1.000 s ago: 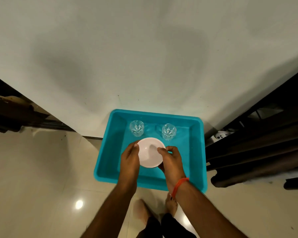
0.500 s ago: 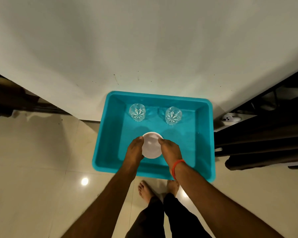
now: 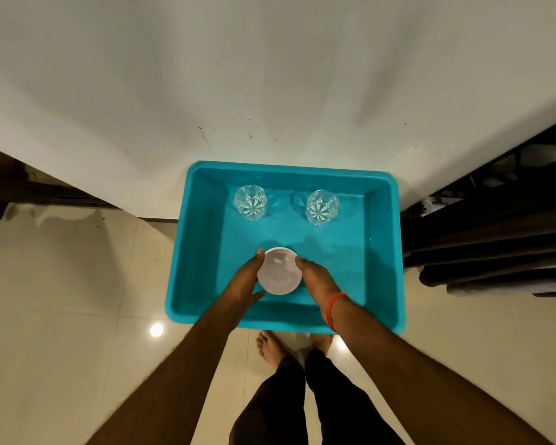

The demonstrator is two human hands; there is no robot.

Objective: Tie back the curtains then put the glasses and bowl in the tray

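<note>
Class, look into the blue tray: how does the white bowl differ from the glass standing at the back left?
The white bowl is opaque and plain; the back-left glass is clear, with a star-cut pattern showing in its base. The bowl looks wider than the glass. The bowl is held between the left hand and right hand; the glass stands untouched. The bowl sits near the front, the glass near the back wall. Both are upright and empty, inside the blue tray.
</note>
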